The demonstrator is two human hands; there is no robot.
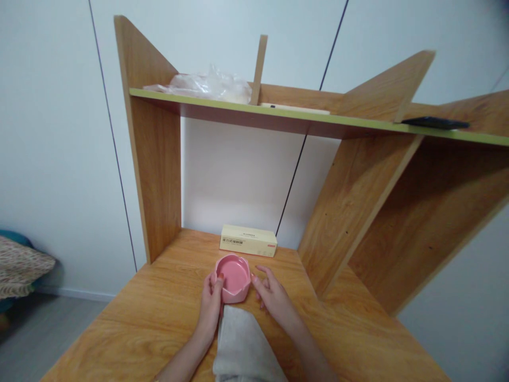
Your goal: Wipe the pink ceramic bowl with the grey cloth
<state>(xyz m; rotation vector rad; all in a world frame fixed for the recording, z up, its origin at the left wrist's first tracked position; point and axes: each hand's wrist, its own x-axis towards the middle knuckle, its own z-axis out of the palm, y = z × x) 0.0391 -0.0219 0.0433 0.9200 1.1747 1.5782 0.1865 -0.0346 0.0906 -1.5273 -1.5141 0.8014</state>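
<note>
A pink bowl (234, 273) with an angular, notched rim sits near the middle of the wooden desk, and nothing shows inside it. My left hand (212, 295) grips its left side, the thumb over the rim and the other fingers along the outer wall. On the other side, my right hand (272, 296) is beside the bowl with its fingers apart; the thumb is close to the rim, and I cannot tell whether it touches. A folded grey cloth (242, 342) lies between my forearms, just in front of the bowl.
Behind the bowl stands a long cream box (248, 241) with printed characters. The desk (131, 318) carries a wooden shelf (302, 119) across its back, with upright panels at left and right. Clear plastic bags (210, 85) and a flat black object (435, 123) lie on the shelf.
</note>
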